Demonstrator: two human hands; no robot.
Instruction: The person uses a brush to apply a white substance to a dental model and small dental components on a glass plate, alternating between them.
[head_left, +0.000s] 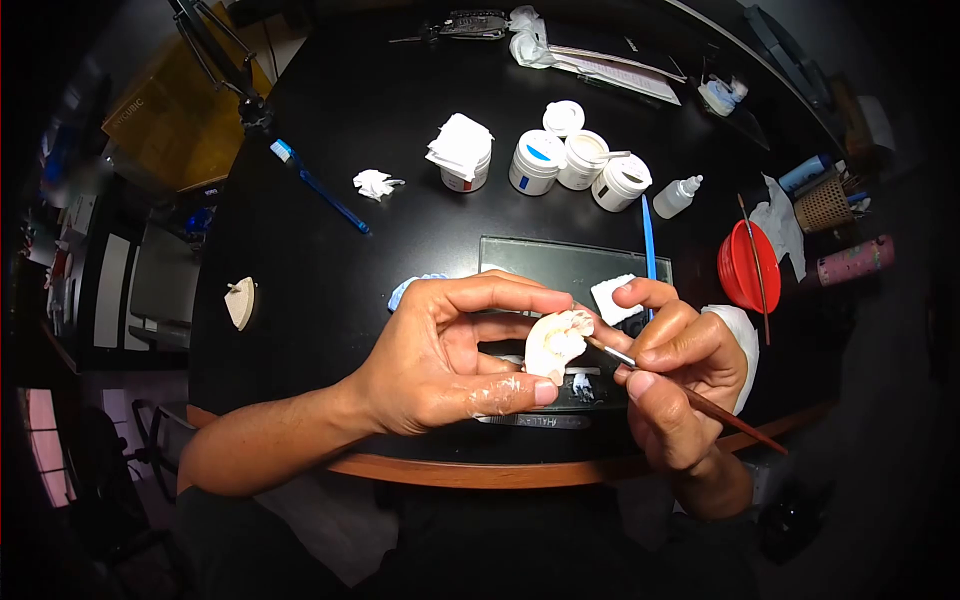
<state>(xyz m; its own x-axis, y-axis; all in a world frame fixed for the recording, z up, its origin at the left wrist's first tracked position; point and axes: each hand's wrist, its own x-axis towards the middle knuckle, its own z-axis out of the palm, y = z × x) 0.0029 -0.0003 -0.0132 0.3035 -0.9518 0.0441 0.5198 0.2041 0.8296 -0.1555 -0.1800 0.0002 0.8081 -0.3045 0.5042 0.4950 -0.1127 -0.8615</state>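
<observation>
Over the front of the black table, my left hand [425,350] grips a cream-coloured dental cast [545,352] between thumb and fingers. White smears mark that thumb. My right hand [685,355] pinches a thin brush [728,420] with a brown wooden handle and a silver ferrule. Its tip is right at the cast's right side. Below both hands lies a glass slab [555,256], partly covered by them. A folded white tissue [610,297] rests on the slab near my right fingers. Another white tissue [742,330] shows behind my right hand.
A red bowl [740,268] with a second brush [750,235] across it stands at right. Several white jars [535,170] and a dropper bottle [677,197] stand farther back. A blue stick [648,230] crosses the slab. At left lie a blue toothbrush [325,190] and a beige cast piece [240,305].
</observation>
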